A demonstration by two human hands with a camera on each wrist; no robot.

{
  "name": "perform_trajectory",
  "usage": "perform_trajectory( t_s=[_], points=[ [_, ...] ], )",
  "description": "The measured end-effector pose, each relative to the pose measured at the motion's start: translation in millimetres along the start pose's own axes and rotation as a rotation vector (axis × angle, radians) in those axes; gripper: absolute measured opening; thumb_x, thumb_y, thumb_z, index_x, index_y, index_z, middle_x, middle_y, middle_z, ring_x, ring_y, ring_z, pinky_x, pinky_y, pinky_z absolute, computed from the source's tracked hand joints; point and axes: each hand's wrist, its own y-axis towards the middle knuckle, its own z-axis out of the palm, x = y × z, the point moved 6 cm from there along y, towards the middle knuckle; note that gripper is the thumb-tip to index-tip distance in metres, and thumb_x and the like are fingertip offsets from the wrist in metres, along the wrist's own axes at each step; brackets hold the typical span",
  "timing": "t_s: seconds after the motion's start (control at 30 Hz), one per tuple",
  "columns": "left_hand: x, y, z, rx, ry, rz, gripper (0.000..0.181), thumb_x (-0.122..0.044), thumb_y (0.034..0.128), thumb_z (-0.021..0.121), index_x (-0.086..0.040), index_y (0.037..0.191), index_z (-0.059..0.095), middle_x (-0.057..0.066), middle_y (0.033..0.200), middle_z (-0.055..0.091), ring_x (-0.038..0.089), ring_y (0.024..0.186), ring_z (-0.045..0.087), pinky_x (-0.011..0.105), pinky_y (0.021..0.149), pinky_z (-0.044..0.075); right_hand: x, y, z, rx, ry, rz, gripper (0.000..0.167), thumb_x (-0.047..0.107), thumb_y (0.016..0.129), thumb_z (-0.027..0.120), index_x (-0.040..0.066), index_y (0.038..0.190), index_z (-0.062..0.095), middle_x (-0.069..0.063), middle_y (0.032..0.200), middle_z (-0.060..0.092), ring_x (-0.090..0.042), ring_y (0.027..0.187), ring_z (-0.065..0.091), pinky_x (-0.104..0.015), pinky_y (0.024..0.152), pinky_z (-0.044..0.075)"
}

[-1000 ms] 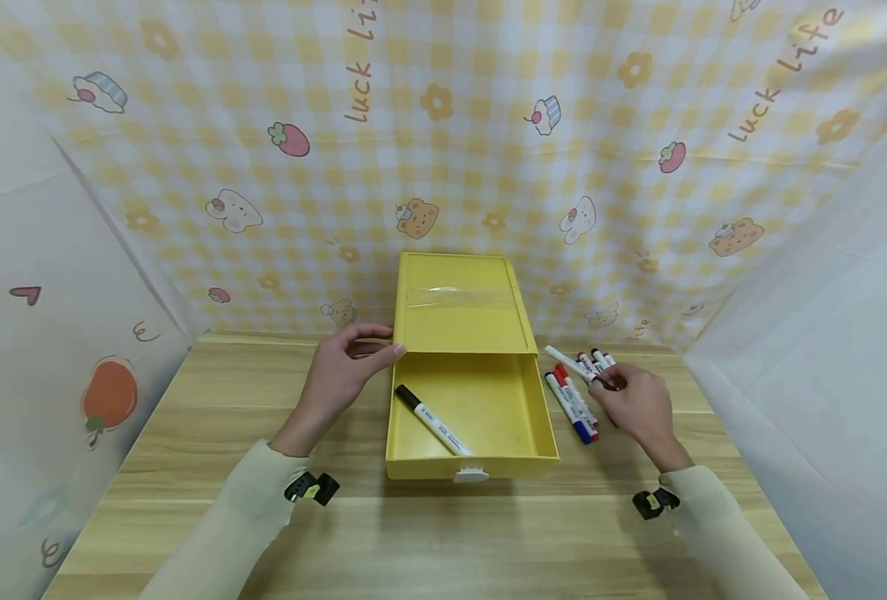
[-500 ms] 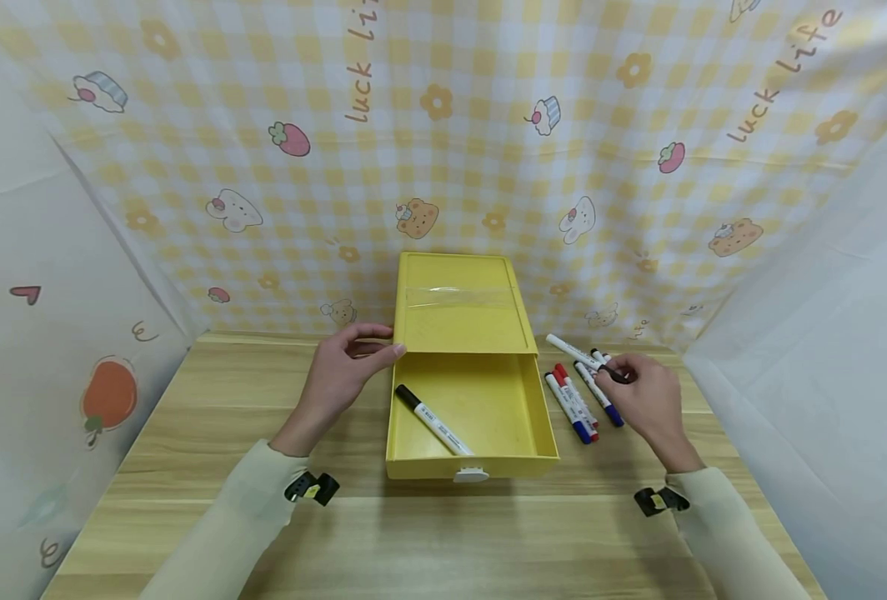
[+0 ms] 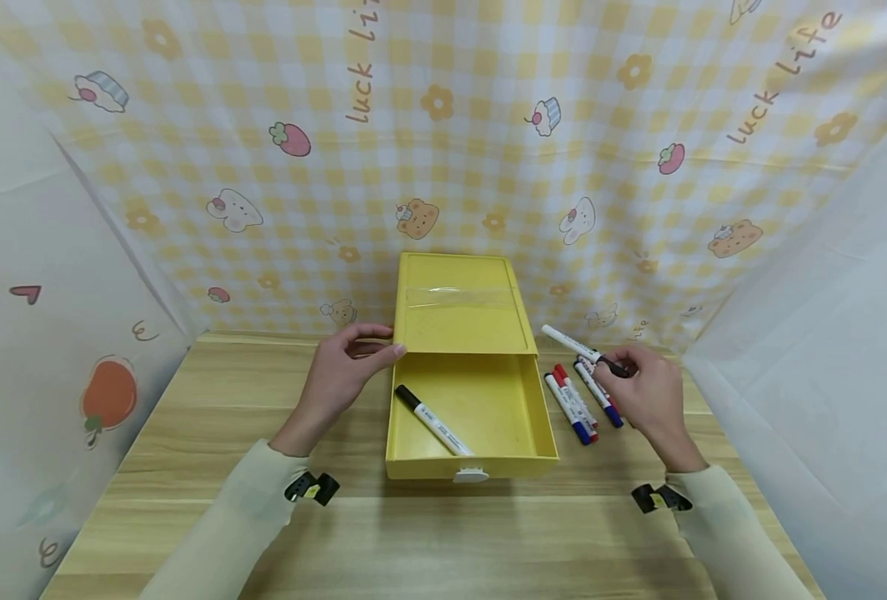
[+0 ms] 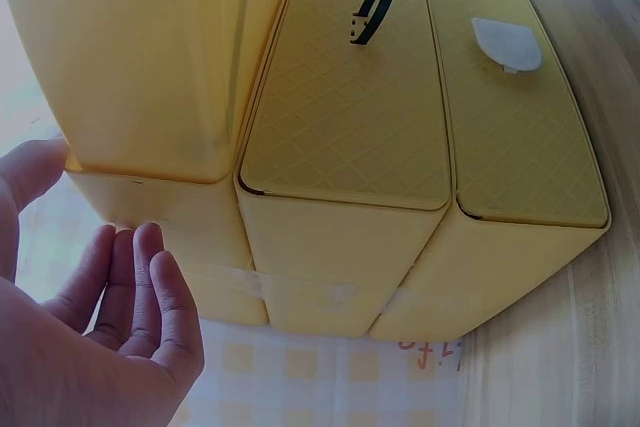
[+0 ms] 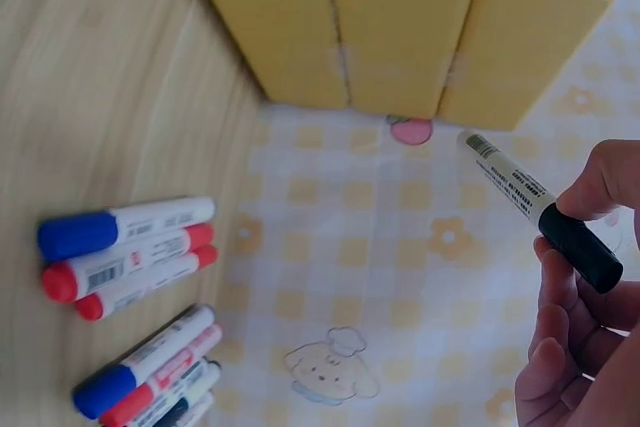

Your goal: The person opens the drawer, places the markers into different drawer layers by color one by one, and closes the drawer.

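Observation:
A yellow box of stacked drawers (image 3: 458,308) stands against the back cloth, its top drawer (image 3: 499,408) pulled out. In that drawer lies a white marker with a black cap (image 3: 436,423). My left hand (image 3: 337,379) rests at the box's left side, thumb at the upper front corner and fingers loosely bent. Right of the box, my right hand (image 3: 648,404) pinches another marker (image 5: 505,179) by its black cap, its white end pointing toward the box. The right wrist view shows this marker raised off the table.
Two groups of markers lie on the wooden table beside the box: one with blue and red caps (image 5: 130,247), another (image 5: 150,372) partly under my right hand. The lower drawers are shut; one has a black handle (image 4: 375,9), another a white handle (image 4: 507,44).
My right hand has lifted the black-capped marker up from the pile and slightly to the right, uncovering a blue-capped marker beneath. The left hand and the drawer have not moved.

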Motion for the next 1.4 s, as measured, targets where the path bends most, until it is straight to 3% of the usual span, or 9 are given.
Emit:
perform_trajectory(
  t_s=[0.8,1.2,1.4],
  points=[
    [-1.3,0.0,-0.1,-0.004,0.014,-0.005,0.044,-0.031,0.0992,0.087,-0.004,0.133,0.074,0.016,0.133,0.073,0.031,0.121,0.072,0.050,0.103,0.059,42.1,6.5,-27.5,-0.084,0.030,-0.096,0.005,0.008,0.083,0.074,0.006,0.084,0.077,-0.005,0.074,0.069,-0.016,0.064,0.058,-0.022,0.060,0.040],
    [-1.0,0.7,0.2,-0.003,0.010,-0.005,0.045,-0.031,0.0988,0.087,-0.005,0.133,0.074,0.015,0.132,0.073,0.030,0.120,0.072,0.049,0.102,0.060,76.2,10.0,-41.8,-0.124,0.053,-0.251,0.006,0.007,0.082,0.073,0.005,0.084,0.078,-0.006,0.078,0.071,-0.015,0.070,0.056,-0.020,0.063,0.037],
    [-0.2,0.2,0.0,-0.002,0.013,-0.012,0.046,-0.032,0.0988,0.087,-0.004,0.134,0.073,0.015,0.134,0.072,0.031,0.122,0.072,0.051,0.104,0.059,100.9,6.4,-48.2,-0.113,0.058,-0.373,0.007,0.011,0.083,0.073,0.006,0.086,0.077,-0.005,0.079,0.070,-0.013,0.070,0.054,-0.020,0.060,0.038]
  ],
)
